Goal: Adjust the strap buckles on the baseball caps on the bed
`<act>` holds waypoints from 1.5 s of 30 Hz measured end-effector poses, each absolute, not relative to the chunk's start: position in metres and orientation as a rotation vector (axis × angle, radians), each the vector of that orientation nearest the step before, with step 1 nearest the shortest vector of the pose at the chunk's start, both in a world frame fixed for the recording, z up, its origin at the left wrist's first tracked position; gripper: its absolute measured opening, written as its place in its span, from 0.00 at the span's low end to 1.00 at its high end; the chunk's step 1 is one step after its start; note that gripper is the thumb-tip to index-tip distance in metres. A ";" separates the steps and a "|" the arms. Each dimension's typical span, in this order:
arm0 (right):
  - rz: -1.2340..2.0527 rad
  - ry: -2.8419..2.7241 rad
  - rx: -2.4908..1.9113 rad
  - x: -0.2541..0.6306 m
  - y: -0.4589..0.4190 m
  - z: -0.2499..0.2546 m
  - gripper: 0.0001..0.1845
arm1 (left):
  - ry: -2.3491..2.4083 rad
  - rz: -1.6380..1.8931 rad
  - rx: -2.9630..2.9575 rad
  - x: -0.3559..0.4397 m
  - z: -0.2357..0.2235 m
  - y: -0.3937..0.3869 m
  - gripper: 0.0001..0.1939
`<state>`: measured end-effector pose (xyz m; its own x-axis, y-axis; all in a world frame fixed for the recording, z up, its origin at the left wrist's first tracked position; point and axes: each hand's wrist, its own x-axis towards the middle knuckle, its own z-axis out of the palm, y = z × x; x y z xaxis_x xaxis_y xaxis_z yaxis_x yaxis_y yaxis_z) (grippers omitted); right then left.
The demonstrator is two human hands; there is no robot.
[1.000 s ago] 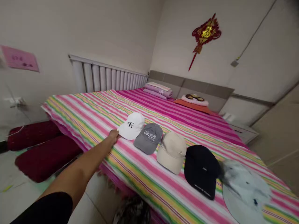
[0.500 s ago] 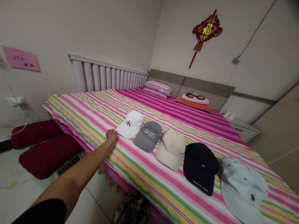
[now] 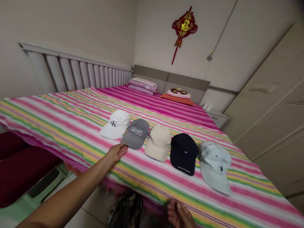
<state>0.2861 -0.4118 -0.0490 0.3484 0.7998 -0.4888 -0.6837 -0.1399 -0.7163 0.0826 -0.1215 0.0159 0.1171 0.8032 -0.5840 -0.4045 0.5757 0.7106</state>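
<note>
The left hand (image 3: pixel 117 152) touches the gray cap (image 3: pixel 137 132) on a striped bed (image 3: pixel 78 122), its pinch unclear; the right hand (image 3: pixel 180 214), loosely curled, thumb apart, hovers near.

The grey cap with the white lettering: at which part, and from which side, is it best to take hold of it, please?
I would pinch the grey cap by its brim, coming from the near side of the bed. The brim is a thin flap pointing that way, with the left hand at its edge. The white cap and beige cap crowd its sides.
</note>
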 end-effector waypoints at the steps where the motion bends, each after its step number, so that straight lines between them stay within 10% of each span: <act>1: 1.251 -0.142 -1.108 0.286 -0.403 -0.036 0.20 | 1.140 0.908 0.418 0.085 0.017 -0.119 0.05; 15: 1.263 0.239 -0.959 0.277 -0.254 0.002 0.07 | 1.079 0.979 0.289 0.116 0.012 -0.115 0.06; 45: 1.130 0.105 -0.964 0.285 -0.255 -0.031 0.07 | 0.955 0.994 0.275 0.119 0.007 -0.120 0.03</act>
<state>0.2851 -0.2548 -0.0311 0.4665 0.7144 -0.5216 -0.7982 0.0859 -0.5962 0.1195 -0.1203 0.0075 0.1968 0.8084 -0.5548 -0.5864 0.5505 0.5942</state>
